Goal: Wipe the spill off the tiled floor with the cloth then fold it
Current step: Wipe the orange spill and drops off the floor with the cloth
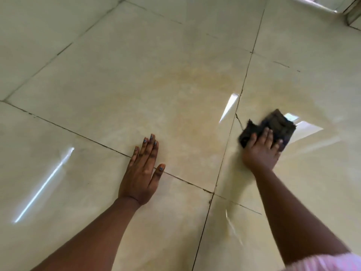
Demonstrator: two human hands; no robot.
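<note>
Glossy cream tiles point(136, 79) with thin dark grout lines fill the view, streaked by bright reflections. The left hand point(141, 173) lies flat on the floor, fingers together. The right hand point(261, 151) presses a dark, crumpled cloth point(273, 126) onto the tile, fingers spread.

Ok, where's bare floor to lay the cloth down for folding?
The big tile ahead of the left hand is bare, up to the grout line. The right hand presses the cloth on the next tile, the only occupied spot.
</note>
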